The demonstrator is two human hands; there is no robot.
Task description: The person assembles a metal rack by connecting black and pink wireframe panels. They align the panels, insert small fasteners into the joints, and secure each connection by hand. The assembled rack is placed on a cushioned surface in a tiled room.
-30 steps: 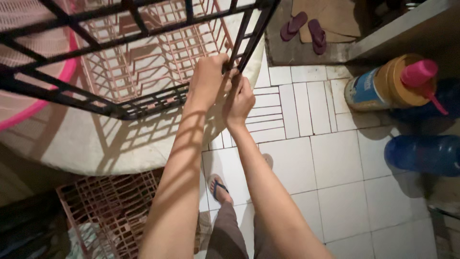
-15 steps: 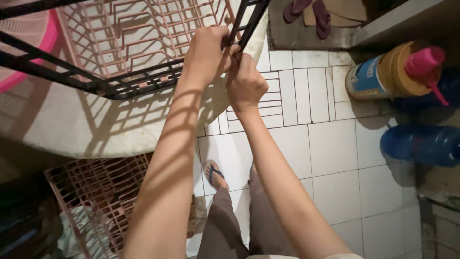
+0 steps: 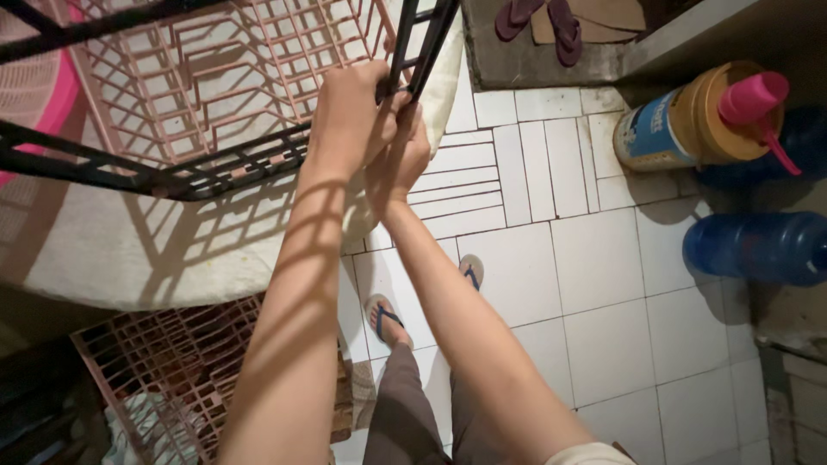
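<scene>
Both your hands are clenched on one upright bar of the black metal rack frame [image 3: 198, 172], which hangs tilted over the pale round table [image 3: 129, 258] at the far left. Your left hand [image 3: 345, 112] wraps the bar from the left; your right hand [image 3: 405, 155] closes on it just below, the two touching. Judge the frame stiff and fairly heavy — thin bars that bite into the palm and could slip if turned, so grip near a welded joint rather than mid-bar. A pink plastic dish rack [image 3: 241, 69] sits on the table under it — lighter, and likely to flex. A blue water jug [image 3: 758, 250] lies on the tiles, far right.
</scene>
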